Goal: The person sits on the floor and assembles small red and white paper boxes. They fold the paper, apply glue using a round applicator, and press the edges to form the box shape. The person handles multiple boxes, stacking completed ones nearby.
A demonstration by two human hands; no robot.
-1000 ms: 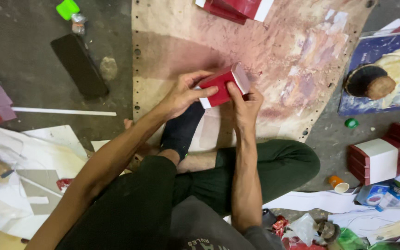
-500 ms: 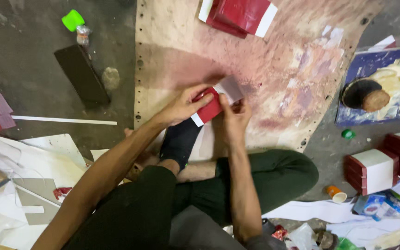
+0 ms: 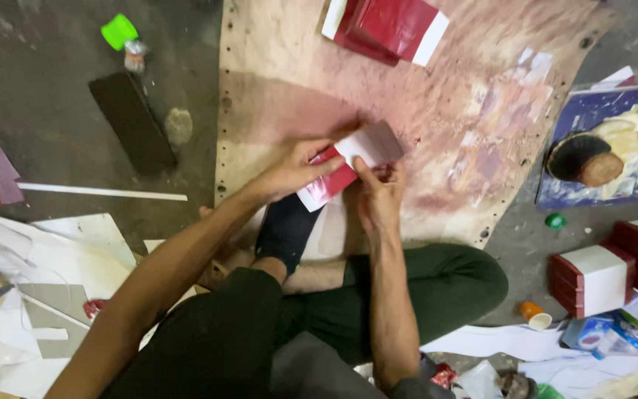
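Note:
A small red and white cardboard box (image 3: 352, 162) is held low over a stained wooden board (image 3: 407, 96). My left hand (image 3: 289, 168) grips its left side, fingers laid across the red face. My right hand (image 3: 379, 193) holds it from below and to the right, thumb pressed on the white panel. I sit cross-legged on the floor, a dark-socked foot (image 3: 286, 229) just under the box.
Flat red and white sheets (image 3: 389, 26) lie at the board's far edge. Finished boxes (image 3: 592, 277) are stacked at right, next to a blue tray with a brush (image 3: 592, 155). A dark block (image 3: 133, 122), a green-capped bottle (image 3: 123, 37) and paper scraps (image 3: 53, 288) sit left.
The box has been turned over in my hands and brought lower toward the board; more of its white side now faces up. Both hands stayed on it.

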